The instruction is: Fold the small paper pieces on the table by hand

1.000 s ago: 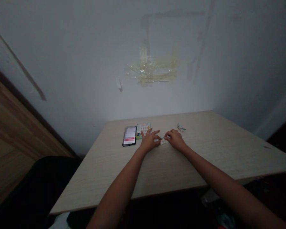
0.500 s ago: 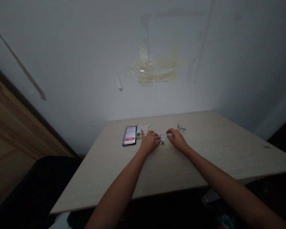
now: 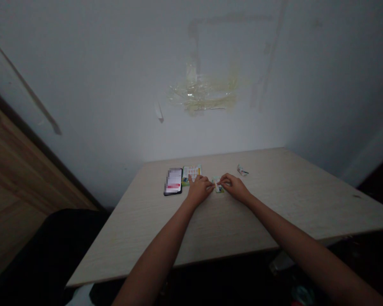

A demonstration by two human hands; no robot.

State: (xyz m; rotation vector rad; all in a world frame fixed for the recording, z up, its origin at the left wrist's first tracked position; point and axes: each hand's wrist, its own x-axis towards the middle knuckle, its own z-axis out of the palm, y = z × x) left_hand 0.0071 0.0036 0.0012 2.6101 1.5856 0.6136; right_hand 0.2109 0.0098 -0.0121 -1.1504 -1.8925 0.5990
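A small printed paper piece (image 3: 218,186) lies on the table between my hands. My left hand (image 3: 198,189) and my right hand (image 3: 233,187) both reach it, their fingertips pinching its edges from either side. Just beyond my left fingers is a flat green-and-white printed packet (image 3: 191,173), partly hidden by them. Left of that packet lies a black smartphone (image 3: 173,181), screen up and lit. Up to the right of my right hand rests a crumpled scrap of printed wrapper (image 3: 242,171), which neither hand touches.
The pale wood-grain table (image 3: 242,212) stands against a white wall (image 3: 210,51) with old tape residue. A wooden panel (image 3: 19,170) rises at the left, and a dark chair back or similar object (image 3: 51,250) sits at the lower left.
My right hand has moved left and closed onto the paper piece. My left fingers have also come to its edge, and the piece now sits pinched between both hands.
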